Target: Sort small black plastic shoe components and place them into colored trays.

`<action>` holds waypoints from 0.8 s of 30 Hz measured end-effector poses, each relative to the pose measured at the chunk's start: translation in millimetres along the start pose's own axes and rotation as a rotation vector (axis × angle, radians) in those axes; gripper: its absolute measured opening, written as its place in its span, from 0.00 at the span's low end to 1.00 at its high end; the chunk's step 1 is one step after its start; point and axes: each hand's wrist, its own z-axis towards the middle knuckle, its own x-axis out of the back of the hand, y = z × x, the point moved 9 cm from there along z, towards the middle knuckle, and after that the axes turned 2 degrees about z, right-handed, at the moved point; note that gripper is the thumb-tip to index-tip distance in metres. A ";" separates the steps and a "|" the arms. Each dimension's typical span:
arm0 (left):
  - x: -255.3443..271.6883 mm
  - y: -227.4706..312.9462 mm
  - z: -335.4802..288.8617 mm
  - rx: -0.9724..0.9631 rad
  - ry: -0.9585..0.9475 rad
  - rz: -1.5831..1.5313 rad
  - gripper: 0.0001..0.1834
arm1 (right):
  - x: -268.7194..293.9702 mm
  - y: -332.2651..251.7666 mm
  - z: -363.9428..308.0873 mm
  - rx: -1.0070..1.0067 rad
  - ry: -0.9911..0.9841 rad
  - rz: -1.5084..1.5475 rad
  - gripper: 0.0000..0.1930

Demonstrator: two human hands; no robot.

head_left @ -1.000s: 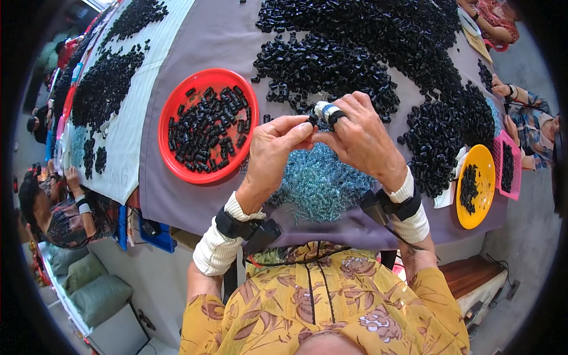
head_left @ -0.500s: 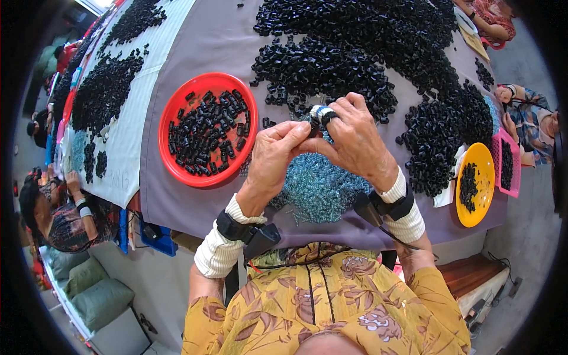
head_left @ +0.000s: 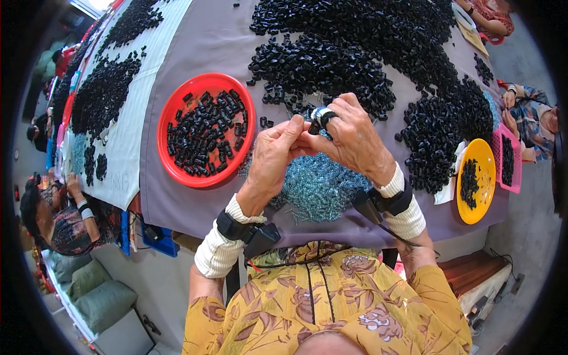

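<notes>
Above a heap of small translucent blue coil-like pieces [head_left: 322, 192], my two hands meet with pinched fingers. A small black plastic part [head_left: 315, 128] shows at the fingertips of my right hand [head_left: 358, 139], which wears a striped cloth wrap [head_left: 322, 112] on a finger. The fingertips of my left hand [head_left: 272, 157] press together against the right ones; what they pinch is hidden. To the left lies a red plate [head_left: 163, 142] with many short black cylindrical parts. Just beyond my hands spreads a large pile of loose black parts [head_left: 319, 65].
Another black pile [head_left: 435, 148] lies to the right, beside a yellow plate [head_left: 488, 180] and a pink basket [head_left: 513, 180] holding black parts. A white cloth [head_left: 151, 89] with more black piles covers the left. Other people sit at both sides. Cuffs with black devices circle my wrists.
My hands stay together over the blue heap, with only a slight shift of the fingers. The black part at the right fingertips shows a little more. The view has shifted slightly.
</notes>
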 end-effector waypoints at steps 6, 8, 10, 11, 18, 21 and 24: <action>-14.3 -9.0 -2.5 0.061 -0.120 0.104 0.14 | 0.0 1.7 -7.4 0.000 -0.049 0.059 0.15; -10.4 -9.2 -2.0 0.064 -0.131 0.083 0.14 | -8.2 3.1 -6.9 -0.022 -0.100 0.031 0.15; -11.0 -8.0 -2.6 0.071 -0.153 0.061 0.14 | -5.6 2.5 -2.6 -0.025 -0.076 0.031 0.16; -0.4 1.3 -3.0 0.016 -0.062 0.057 0.13 | -2.1 3.1 0.2 -0.029 -0.051 0.029 0.17; 128.4 48.1 -22.7 -0.209 0.494 -0.018 0.21 | 7.9 40.4 -14.8 -0.169 -0.086 -0.044 0.15; 140.4 53.5 -33.6 -0.215 0.518 0.075 0.21 | 6.2 45.5 -21.1 -0.194 -0.083 -0.031 0.14; 108.8 50.3 -25.4 -0.229 0.450 0.334 0.13 | -3.8 54.0 -27.5 -0.272 -0.191 -0.051 0.14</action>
